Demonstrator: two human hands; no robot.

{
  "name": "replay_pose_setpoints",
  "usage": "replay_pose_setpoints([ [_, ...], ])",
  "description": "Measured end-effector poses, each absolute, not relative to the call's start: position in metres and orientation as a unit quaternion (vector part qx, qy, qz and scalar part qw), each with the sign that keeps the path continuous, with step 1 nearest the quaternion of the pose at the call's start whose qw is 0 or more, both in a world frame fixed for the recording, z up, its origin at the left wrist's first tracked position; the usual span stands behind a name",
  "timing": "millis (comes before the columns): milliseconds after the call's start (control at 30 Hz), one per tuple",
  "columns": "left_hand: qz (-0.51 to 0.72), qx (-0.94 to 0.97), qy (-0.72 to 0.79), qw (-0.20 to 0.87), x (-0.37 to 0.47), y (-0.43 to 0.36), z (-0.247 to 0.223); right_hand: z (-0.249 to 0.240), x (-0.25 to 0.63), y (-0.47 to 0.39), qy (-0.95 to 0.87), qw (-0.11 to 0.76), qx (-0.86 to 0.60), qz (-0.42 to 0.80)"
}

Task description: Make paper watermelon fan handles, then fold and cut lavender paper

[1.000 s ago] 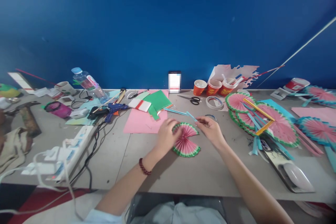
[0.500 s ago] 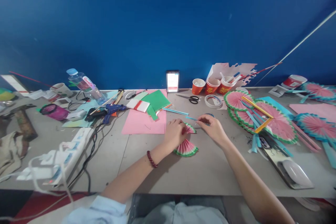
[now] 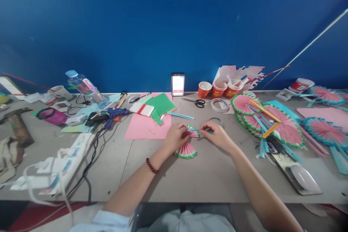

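A pleated paper fan (image 3: 186, 150), pink with a green and white edge, is pinched at its middle by my left hand (image 3: 176, 137). Its two pleated halves spread above and below those fingers. My right hand (image 3: 214, 134) is just to the right, fingers closed on the end of a thin blue strip (image 3: 193, 129). That strip lies across the upper half of the fan, toward my left fingertips. Behind my right fingers lies a ring (image 3: 217, 119), partly hidden by the hand.
Black scissors (image 3: 198, 103), paper cups (image 3: 204, 89) and a tape roll (image 3: 220, 105) stand behind my hands. Finished watermelon fans (image 3: 288, 123) and a mouse (image 3: 305, 178) lie right. Pink paper (image 3: 141, 130), a blue glue gun (image 3: 114, 115) and a power strip (image 3: 73, 166) are left.
My right hand has moved left and slightly down, bringing the blue strip over the fan. The left hand and fan have shifted slightly left, and the ring behind my right hand shows more.
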State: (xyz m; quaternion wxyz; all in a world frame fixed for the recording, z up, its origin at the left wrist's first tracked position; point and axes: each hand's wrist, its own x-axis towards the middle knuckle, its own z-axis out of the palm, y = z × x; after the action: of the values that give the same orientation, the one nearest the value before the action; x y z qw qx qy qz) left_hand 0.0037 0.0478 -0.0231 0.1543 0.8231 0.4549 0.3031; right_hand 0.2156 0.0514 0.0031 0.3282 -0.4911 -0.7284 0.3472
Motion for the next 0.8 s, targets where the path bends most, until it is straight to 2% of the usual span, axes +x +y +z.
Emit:
replay_pose_setpoints([
  [333, 0.357, 0.803, 0.433, 0.201, -0.004, 0.051, -0.030, 0.016, 0.233, 0.045, -0.799, 0.149, -0.496, 0.306],
  [800, 0.367, 0.803, 0.425, 0.198, 0.000, 0.048, -0.033, 0.008, 0.216, 0.039, -0.805, 0.148, -0.501, 0.281],
])
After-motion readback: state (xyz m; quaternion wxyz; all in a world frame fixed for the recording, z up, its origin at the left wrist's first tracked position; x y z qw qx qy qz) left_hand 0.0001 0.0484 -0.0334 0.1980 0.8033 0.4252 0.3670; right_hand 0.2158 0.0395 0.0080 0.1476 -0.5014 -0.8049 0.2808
